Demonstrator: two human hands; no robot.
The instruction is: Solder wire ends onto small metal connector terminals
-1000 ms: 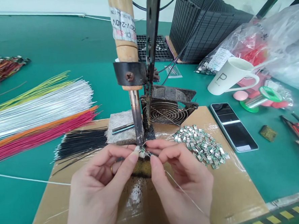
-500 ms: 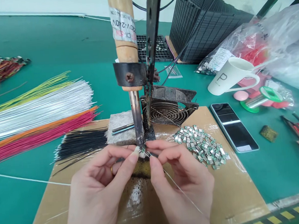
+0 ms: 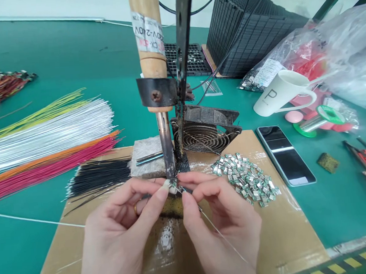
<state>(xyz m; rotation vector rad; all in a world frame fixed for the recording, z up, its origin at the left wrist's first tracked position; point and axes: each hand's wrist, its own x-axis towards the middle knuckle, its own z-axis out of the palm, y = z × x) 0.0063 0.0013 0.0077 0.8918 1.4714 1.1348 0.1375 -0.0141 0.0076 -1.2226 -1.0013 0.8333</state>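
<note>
A wooden-handled soldering iron (image 3: 153, 64) is clamped upright with its dark tip pointing down between my fingertips. My left hand (image 3: 123, 227) is closed, thumb and forefinger pinching a small connector (image 3: 173, 188) just under the tip; fingers partly hide it. A white wire (image 3: 36, 218) runs in from the left to behind this hand. My right hand (image 3: 222, 217) is closed too, its thumb and fingers gripping thin solder wire (image 3: 221, 234) that trails to the lower right. Both hands' fingertips nearly meet at the tip. Below them lies a dirty yellow sponge (image 3: 171, 207).
A pile of small metal connectors (image 3: 246, 178) lies right on the cardboard (image 3: 285, 238). Bundled white wires (image 3: 52, 128) and black wires (image 3: 101, 177) are left. A fan (image 3: 207, 129) stands behind the iron. Farther right are a phone (image 3: 286, 155), mug (image 3: 281, 91) and solder spool (image 3: 318, 120).
My hands stay at the iron tip, fingers almost unmoved. The whole view has shifted very slightly, with the iron appearing a little farther left.
</note>
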